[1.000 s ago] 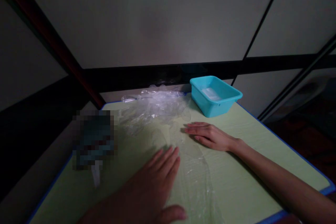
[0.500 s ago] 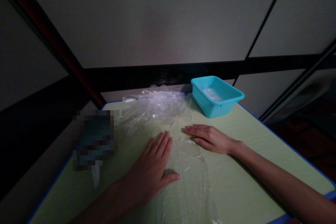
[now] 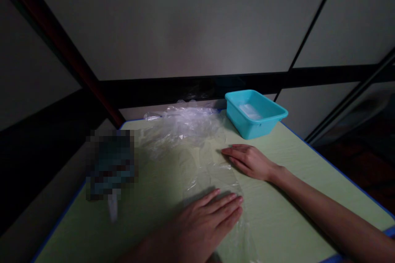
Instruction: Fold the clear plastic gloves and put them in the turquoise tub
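Note:
A clear plastic glove or bag [image 3: 212,172] lies spread on the pale green table [image 3: 296,209]. My left hand [image 3: 211,222] rests flat on its lower part, fingers apart and palm down. At the upper right edge of the plastic, my right hand [image 3: 249,160] lies on its side, fingers extended and fingertips near the film; nothing is held in it. Behind both hands is a crumpled heap of clear plastic [image 3: 191,121].
A turquoise basin [image 3: 256,115] with something whitish inside stands at the back right. On the left is a blurred-out dark object [image 3: 112,164] with a white strip below it. Cabinet panels [image 3: 185,24] rise behind the table.
My left hand has moved down and to the right over the plastic, uncovering its upper part. My right hand has shifted slightly right.

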Action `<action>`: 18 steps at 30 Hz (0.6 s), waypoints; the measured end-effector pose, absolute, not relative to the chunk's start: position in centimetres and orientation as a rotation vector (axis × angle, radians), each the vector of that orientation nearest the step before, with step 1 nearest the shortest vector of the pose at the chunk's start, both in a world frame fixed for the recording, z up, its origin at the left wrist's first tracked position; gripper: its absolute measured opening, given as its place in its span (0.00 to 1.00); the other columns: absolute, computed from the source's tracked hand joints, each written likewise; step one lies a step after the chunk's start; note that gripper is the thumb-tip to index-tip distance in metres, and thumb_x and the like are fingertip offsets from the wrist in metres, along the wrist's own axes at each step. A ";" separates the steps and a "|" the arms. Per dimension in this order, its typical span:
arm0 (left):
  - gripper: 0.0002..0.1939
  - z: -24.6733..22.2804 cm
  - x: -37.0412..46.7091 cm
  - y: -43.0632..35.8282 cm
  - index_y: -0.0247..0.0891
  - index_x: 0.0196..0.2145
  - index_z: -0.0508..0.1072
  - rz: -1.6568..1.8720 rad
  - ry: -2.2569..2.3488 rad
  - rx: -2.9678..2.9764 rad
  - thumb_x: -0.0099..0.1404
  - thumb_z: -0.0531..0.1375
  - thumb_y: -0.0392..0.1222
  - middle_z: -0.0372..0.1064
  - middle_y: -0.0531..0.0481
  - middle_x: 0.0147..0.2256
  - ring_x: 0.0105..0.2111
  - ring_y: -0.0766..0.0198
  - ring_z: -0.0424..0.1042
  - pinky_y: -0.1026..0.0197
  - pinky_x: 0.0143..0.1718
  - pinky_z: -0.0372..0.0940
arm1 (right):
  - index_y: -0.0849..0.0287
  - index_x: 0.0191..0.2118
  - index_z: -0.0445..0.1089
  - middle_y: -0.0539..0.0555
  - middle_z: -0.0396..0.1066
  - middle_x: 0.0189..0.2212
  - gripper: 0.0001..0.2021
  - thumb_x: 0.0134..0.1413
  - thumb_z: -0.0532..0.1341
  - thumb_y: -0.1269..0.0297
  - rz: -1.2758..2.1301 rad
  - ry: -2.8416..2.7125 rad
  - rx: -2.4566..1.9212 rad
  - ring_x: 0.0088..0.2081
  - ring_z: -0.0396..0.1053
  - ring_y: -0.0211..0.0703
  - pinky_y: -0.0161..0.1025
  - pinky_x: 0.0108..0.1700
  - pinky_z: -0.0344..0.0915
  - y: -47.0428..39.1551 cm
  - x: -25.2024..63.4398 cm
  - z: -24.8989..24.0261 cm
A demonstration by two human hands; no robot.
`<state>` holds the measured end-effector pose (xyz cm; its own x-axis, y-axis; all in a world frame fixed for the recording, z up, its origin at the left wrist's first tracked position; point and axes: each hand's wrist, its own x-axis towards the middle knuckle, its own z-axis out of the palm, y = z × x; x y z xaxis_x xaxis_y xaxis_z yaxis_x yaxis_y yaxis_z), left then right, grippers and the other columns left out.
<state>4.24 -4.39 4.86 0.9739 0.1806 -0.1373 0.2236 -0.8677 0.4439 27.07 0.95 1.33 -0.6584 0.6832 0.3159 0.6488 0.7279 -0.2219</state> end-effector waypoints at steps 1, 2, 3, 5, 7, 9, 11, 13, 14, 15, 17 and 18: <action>0.24 5.0 4.4 -4.5 0.31 0.60 0.48 -0.157 0.297 2.637 0.69 0.42 0.43 0.39 0.43 0.61 0.61 0.60 0.38 0.53 0.60 0.36 | 0.64 0.52 0.60 0.60 0.70 0.42 0.17 0.61 0.45 0.67 0.120 -2.542 -1.044 0.44 0.68 0.46 0.46 0.50 0.61 0.9 27.0 1.3; 0.23 5.2 4.5 -4.5 0.31 0.60 0.49 -0.182 0.309 2.631 0.70 0.41 0.41 0.40 0.42 0.61 0.61 0.59 0.39 0.52 0.60 0.37 | 0.64 0.52 0.60 0.60 0.70 0.42 0.17 0.61 0.45 0.67 0.120 -2.536 -1.056 0.44 0.68 0.46 0.46 0.50 0.62 0.9 26.9 1.3; 0.22 5.3 4.5 -4.6 0.30 0.60 0.49 -0.200 0.312 2.629 0.70 0.40 0.40 0.40 0.42 0.61 0.61 0.59 0.39 0.51 0.60 0.38 | 0.64 0.53 0.60 0.60 0.70 0.42 0.17 0.61 0.45 0.67 0.119 -2.534 -1.065 0.44 0.68 0.46 0.46 0.49 0.62 0.9 26.9 1.3; 0.23 5.4 4.7 -4.7 0.29 0.60 0.49 -0.219 0.319 2.635 0.70 0.40 0.39 0.40 0.41 0.61 0.60 0.58 0.39 0.51 0.60 0.39 | 0.64 0.53 0.59 0.60 0.70 0.43 0.17 0.61 0.45 0.68 0.123 -2.538 -1.078 0.44 0.68 0.46 0.46 0.50 0.62 1.0 26.8 1.3; 0.22 5.3 4.7 -4.8 0.29 0.60 0.49 -0.223 0.327 2.647 0.69 0.40 0.38 0.40 0.41 0.61 0.60 0.58 0.39 0.51 0.60 0.39 | 0.64 0.54 0.58 0.60 0.69 0.44 0.17 0.60 0.45 0.68 0.123 -2.536 -1.092 0.44 0.67 0.45 0.46 0.51 0.61 1.1 26.8 1.2; 0.22 5.3 4.8 -4.9 0.29 0.59 0.49 -0.229 0.334 2.652 0.70 0.39 0.38 0.40 0.42 0.61 0.61 0.58 0.39 0.51 0.60 0.39 | 0.64 0.54 0.57 0.59 0.69 0.45 0.17 0.60 0.46 0.69 0.126 -2.531 -1.107 0.45 0.67 0.45 0.46 0.52 0.59 1.2 26.8 1.2; 0.23 5.3 4.7 -4.9 0.29 0.60 0.48 -0.241 0.327 2.650 0.70 0.39 0.40 0.40 0.42 0.61 0.61 0.58 0.38 0.51 0.60 0.38 | 0.63 0.54 0.57 0.59 0.68 0.46 0.17 0.60 0.46 0.68 0.139 -2.526 -1.116 0.46 0.66 0.45 0.46 0.53 0.58 1.2 26.8 1.2; 0.23 5.3 4.6 -4.9 0.29 0.60 0.48 -0.247 0.320 2.647 0.70 0.38 0.41 0.39 0.42 0.61 0.61 0.58 0.37 0.51 0.60 0.38 | 0.63 0.55 0.57 0.60 0.67 0.47 0.17 0.61 0.46 0.68 0.161 -2.523 -1.115 0.46 0.66 0.45 0.46 0.53 0.58 1.2 26.9 1.2; 0.24 5.3 4.6 -4.9 0.29 0.60 0.47 -0.243 0.317 2.648 0.70 0.38 0.42 0.38 0.42 0.61 0.61 0.58 0.37 0.51 0.60 0.38 | 0.63 0.55 0.57 0.60 0.67 0.47 0.18 0.61 0.46 0.68 0.170 -2.524 -1.112 0.46 0.66 0.45 0.46 0.53 0.58 1.2 26.9 1.2; 0.24 5.4 4.6 -4.9 0.29 0.60 0.47 -0.235 0.313 2.649 0.70 0.39 0.42 0.38 0.42 0.61 0.61 0.58 0.37 0.51 0.60 0.37 | 0.64 0.55 0.56 0.60 0.67 0.47 0.18 0.61 0.46 0.68 0.177 -2.526 -1.111 0.46 0.66 0.45 0.46 0.53 0.58 1.2 26.9 1.2; 0.24 5.4 4.6 -4.9 0.29 0.60 0.47 -0.220 0.316 2.651 0.69 0.41 0.41 0.38 0.42 0.61 0.61 0.58 0.37 0.51 0.60 0.37 | 0.64 0.55 0.57 0.61 0.66 0.48 0.18 0.61 0.46 0.68 0.178 -2.528 -1.107 0.47 0.66 0.45 0.47 0.53 0.58 1.3 27.0 1.1; 0.24 5.3 4.6 -4.9 0.29 0.60 0.48 -0.215 0.319 2.652 0.69 0.41 0.41 0.39 0.42 0.61 0.61 0.58 0.38 0.51 0.60 0.38 | 0.64 0.55 0.57 0.61 0.66 0.48 0.18 0.61 0.46 0.68 0.177 -2.528 -1.100 0.48 0.65 0.46 0.47 0.53 0.58 1.3 27.0 1.1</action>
